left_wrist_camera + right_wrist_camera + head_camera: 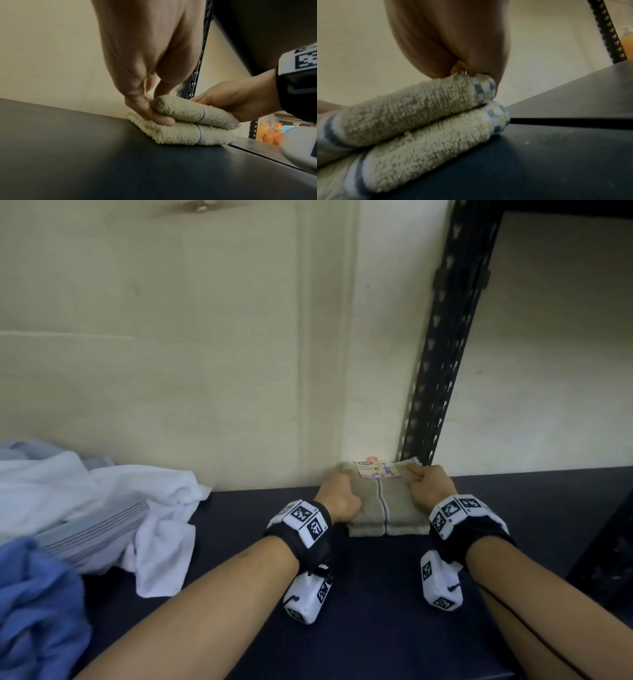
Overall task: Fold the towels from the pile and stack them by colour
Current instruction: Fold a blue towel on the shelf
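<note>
**One readable tag, on the beige towel**

A small yellow and pink card label (379, 469) lies on top of the folded beige towel (383, 501) at the back of the dark shelf (359, 611). From the head view its middle line reads "Face Towel"; the logo above it is too small to make out. The white blocks on the wrist bands (303, 520) carry black-and-white square code patterns, not letters. One such block (305, 59) shows in the left wrist view too, again only a pattern.
</note>
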